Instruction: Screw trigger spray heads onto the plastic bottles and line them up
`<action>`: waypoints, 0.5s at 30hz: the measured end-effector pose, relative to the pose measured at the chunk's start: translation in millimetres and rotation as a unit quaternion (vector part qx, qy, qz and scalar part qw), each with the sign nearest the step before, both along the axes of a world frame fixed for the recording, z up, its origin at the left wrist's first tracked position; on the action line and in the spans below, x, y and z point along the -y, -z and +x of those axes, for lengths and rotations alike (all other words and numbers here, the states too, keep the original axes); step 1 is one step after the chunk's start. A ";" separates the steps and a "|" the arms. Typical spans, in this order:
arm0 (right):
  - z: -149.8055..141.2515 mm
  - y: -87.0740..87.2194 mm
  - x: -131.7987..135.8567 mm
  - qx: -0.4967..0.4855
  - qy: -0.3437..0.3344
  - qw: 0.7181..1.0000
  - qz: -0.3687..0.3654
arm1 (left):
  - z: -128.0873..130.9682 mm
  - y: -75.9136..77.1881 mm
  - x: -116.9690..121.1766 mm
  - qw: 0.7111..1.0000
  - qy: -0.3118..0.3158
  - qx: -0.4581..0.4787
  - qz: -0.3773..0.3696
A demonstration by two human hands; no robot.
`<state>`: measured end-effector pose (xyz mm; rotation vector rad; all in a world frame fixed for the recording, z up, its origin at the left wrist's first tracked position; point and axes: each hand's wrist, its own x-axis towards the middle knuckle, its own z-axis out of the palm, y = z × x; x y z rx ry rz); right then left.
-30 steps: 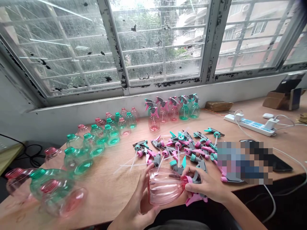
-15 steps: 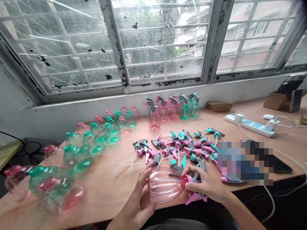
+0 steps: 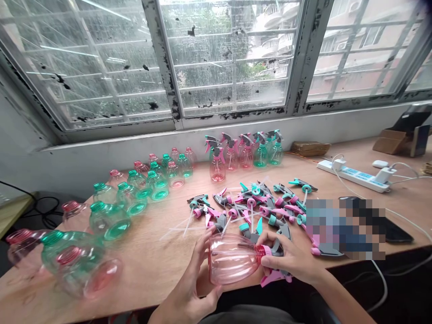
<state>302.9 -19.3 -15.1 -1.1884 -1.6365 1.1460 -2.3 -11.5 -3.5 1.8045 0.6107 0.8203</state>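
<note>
A clear pink spray bottle [image 3: 232, 261] lies on its side in the air at the table's front edge, its base toward the left. Round the base, the fingers and thumb of my left hand [image 3: 199, 274] hold it. My right hand [image 3: 290, 258] grips the pink collar of the trigger spray head [image 3: 266, 254] at the bottle's mouth; the grey and pink trigger part hangs below that hand. The dip tube runs inside the bottle. Just beyond my hands lies a pile of loose pink, teal and grey spray heads [image 3: 251, 202] with white tubes.
Open pink and green bottles [image 3: 108, 220] stand in rows along the left. Several bottles with spray heads [image 3: 246, 155] stand by the window wall. At right are a white power strip [image 3: 354, 175] with cables, a dark phone [image 3: 394, 229] and a cardboard box [image 3: 389, 140].
Both hands keep their hold on the bottle and spray head. The right fingers and the spray head differ only very slightly; the view has shifted a little.
</note>
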 end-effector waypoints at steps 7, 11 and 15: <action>-2.0 -3.7 2.0 -0.024 0.023 0.999 -0.019 | 0.9 5.7 0.9 0.999 -0.037 0.000 0.031; -1.8 -2.0 1.5 -0.023 0.026 0.999 -0.018 | 5.1 2.3 5.0 0.999 -0.037 0.020 0.009; -1.0 1.0 0.7 -0.034 0.010 0.999 -0.022 | 3.2 -0.3 3.8 1.000 -0.021 0.007 -0.008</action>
